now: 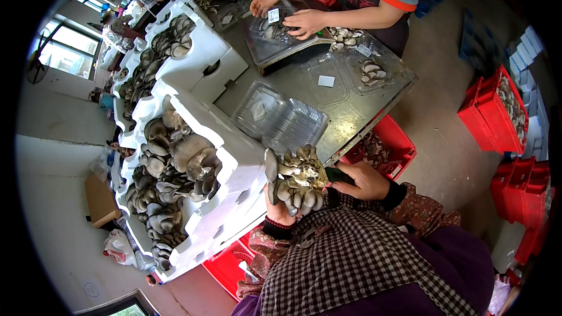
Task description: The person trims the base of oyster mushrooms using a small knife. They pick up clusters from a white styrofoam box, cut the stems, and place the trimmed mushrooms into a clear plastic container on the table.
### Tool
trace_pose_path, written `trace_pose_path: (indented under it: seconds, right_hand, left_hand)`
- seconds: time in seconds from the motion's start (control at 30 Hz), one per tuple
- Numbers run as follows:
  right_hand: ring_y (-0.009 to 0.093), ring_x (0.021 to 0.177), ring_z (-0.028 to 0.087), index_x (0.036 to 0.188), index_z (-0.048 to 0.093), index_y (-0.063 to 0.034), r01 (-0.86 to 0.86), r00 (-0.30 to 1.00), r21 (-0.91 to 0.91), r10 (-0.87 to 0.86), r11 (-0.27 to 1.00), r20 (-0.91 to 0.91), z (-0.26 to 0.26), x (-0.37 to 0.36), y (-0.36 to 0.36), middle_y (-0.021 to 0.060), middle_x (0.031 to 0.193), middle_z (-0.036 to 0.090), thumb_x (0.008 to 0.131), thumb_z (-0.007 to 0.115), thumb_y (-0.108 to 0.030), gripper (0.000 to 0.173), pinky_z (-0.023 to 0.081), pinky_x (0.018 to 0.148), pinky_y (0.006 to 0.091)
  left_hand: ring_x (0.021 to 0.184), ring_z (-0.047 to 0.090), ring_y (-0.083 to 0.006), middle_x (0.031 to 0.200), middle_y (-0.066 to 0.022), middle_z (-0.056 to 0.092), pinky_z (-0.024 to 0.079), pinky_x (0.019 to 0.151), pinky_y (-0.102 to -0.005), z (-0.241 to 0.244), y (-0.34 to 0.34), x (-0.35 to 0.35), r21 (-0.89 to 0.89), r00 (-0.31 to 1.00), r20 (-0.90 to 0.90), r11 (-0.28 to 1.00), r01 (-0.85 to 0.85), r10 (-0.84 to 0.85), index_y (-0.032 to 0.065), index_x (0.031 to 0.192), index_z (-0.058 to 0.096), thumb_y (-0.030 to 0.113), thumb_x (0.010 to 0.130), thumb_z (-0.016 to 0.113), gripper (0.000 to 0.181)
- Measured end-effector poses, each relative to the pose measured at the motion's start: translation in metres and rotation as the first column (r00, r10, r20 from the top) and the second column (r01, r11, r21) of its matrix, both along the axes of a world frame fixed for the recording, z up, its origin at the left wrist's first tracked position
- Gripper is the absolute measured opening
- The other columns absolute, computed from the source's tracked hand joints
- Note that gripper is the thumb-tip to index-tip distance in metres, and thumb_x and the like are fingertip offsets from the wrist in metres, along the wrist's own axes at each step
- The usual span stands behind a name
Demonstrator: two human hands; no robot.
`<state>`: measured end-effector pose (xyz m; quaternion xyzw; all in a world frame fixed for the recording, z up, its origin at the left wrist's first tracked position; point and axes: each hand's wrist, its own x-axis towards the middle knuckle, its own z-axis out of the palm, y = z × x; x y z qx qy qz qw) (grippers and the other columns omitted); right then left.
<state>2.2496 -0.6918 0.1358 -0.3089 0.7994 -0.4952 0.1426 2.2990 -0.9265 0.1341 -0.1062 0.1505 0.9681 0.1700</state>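
Observation:
My left hand [281,213] holds a cluster of oyster mushrooms [303,180] from below, its pale cut base turned up and to the right. In my right hand [362,182] is a tool with a dark green handle [340,176], close against the base of the cluster; its blade cannot be made out. Just beyond the cluster an open clear plastic clamshell box [294,125] lies on the metal table [351,116]. To the left, a white foam box [246,158] is filled with grey oyster mushrooms [162,184].
Across the table a co-worker's hands [305,22] rest by a packed clear box on a scale [285,50]. Another foam box [206,57] of mushrooms stands farther back. A red crate [401,147] with scraps sits under the table edge; red crates [491,109] stand at right.

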Motion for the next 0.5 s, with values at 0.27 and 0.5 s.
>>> trace_pose_path:
  seconds: [0.27,0.5]
  right_hand:
    - [0.029,0.054,0.055,0.095,0.056,0.0,0.016,0.99,-0.098,-0.002,0.995,0.141,0.001,0.001,-0.005,0.0155,0.066,0.054,0.087,0.062,-0.027,0.029,0.039,0.05,0.0376]
    - [0.031,0.052,0.055,0.088,0.056,-0.0013,-0.106,0.992,-0.098,0.098,0.99,-0.082,0.004,-0.02,0.016,0.0153,0.064,0.055,0.083,0.066,-0.03,0.031,0.042,0.05,0.0383]
  left_hand:
    - [0.065,0.054,-0.0195,0.102,-0.0116,0.06,0.047,0.062,-0.0319,-0.025,-0.014,0.001,0.064,0.983,-0.157,0.993,0.102,-0.091,0.0029,0.13,0.041,0.065,0.088,0.04,0.075]
    - [0.063,0.058,-0.0145,0.095,-0.011,0.064,0.051,0.062,-0.0279,0.0,-0.006,0.003,-0.199,0.961,0.204,0.954,0.225,-0.185,-0.0005,0.129,0.043,0.061,0.09,0.04,0.073]
